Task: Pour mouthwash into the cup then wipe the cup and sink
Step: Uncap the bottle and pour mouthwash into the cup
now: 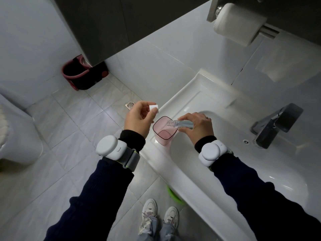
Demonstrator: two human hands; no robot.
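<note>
A pink translucent square cup [165, 132] stands on the left rim of the white sink [205, 173]. My right hand [198, 126] grips a small clear mouthwash bottle [180, 123], tipped nearly flat with its open neck over the cup's mouth. My left hand [139, 119] hovers just left of the cup and pinches the bottle's white cap [153, 107] between thumb and fingers. Whether liquid is flowing cannot be told.
A dark faucet [276, 124] sits at the sink's right. A paper roll [238, 23] hangs on the wall above. A toilet [15, 134] stands at the left, a mop bucket [83, 73] on the tiled floor, a green object [173, 193] under the sink.
</note>
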